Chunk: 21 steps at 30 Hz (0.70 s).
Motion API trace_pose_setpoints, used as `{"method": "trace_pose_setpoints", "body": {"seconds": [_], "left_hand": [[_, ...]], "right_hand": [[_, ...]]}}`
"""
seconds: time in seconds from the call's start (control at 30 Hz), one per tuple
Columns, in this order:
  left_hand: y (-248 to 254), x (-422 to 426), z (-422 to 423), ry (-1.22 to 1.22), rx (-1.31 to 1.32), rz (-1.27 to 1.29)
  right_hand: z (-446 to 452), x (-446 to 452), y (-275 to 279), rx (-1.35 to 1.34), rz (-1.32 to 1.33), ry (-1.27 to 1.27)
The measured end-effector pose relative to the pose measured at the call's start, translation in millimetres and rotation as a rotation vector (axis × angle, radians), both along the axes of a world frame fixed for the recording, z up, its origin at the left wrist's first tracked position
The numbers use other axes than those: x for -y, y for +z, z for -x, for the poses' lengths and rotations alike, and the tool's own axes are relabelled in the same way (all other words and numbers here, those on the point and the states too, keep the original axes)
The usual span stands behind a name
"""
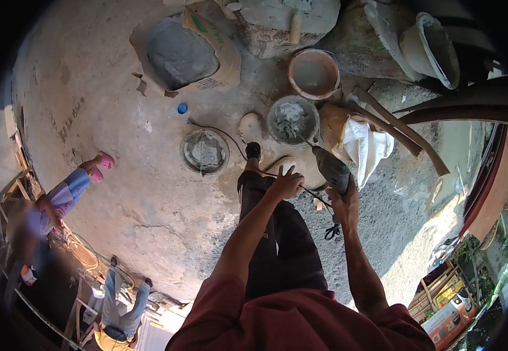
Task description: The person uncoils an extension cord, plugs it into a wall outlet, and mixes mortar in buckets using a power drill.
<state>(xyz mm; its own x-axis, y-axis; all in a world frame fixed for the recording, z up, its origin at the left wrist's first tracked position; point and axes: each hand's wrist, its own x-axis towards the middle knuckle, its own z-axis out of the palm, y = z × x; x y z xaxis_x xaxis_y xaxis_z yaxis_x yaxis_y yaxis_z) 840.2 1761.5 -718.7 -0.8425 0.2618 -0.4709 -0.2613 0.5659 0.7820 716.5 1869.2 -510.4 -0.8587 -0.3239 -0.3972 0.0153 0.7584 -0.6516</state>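
My right hand (346,205) is wrapped round the rear of a dark electric drill (330,168). Its thin shaft points down into a bucket of wet grey cement mix (293,120); the shaft's end is hidden in the mix. A black power cord (315,195) runs from near the drill across to my left hand (288,184). The left fingers close loosely on the cord, with one finger raised. Beyond the left hand, the cord trails over the floor past my foot. A second bucket (314,73), reddish with grey contents, stands just behind the first.
An open paper sack of grey powder (222,64) stands at upper left. Nearby are a round container (204,151), a blue cap (182,108), a white sack (366,143) and wooden pieces (403,128). Two people are at left, one in pink sandals (106,160).
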Motion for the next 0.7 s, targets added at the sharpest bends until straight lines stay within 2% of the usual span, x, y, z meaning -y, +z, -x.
{"method": "trace_pose_setpoints", "body": {"seconds": [0.07,0.13,0.23,0.3,0.33,0.37,0.4,0.47,0.5,0.53,0.6,0.63,0.67,0.7], "left_hand": [[2,-4,-6,0.068,-0.019,0.017],[10,15,-14,0.016,-0.098,0.18],[7,60,-34,0.17,-0.243,0.395],[19,93,-42,0.314,-0.322,0.469],[25,105,-44,0.396,-0.267,0.45],[43,119,-43,0.404,-0.209,0.491],[51,127,-45,0.406,-0.217,0.498],[63,136,-50,0.659,-0.064,0.644],[67,138,-56,0.767,-0.076,0.594],[76,137,-56,0.766,-0.082,0.597],[96,132,-60,0.999,-0.185,0.597],[99,132,-63,0.975,-0.301,0.586],[102,127,-67,0.978,-0.305,0.593],[117,117,-65,1.041,-0.154,0.505]], "right_hand": [[1,-5,3,0.013,-0.023,0.054],[-1,-6,-11,-0.106,-0.104,0.15],[8,6,-70,-0.048,-0.169,0.237],[0,8,-77,-0.062,-0.179,0.209],[-7,8,-75,-0.066,-0.201,0.183],[-16,7,-77,-0.186,-0.179,0.123],[-18,6,-85,-0.192,-0.172,0.122],[-19,4,-96,0.291,0.111,-0.627],[-12,12,-89,0.312,0.246,-0.775],[-7,11,-90,0.31,0.253,-0.776],[11,2,-89,0.299,0.24,-0.659],[16,-1,-83,0.299,0.158,-0.529],[19,-1,-78,0.3,0.165,-0.525],[21,0,-71,0.119,0.051,-0.27]]}}
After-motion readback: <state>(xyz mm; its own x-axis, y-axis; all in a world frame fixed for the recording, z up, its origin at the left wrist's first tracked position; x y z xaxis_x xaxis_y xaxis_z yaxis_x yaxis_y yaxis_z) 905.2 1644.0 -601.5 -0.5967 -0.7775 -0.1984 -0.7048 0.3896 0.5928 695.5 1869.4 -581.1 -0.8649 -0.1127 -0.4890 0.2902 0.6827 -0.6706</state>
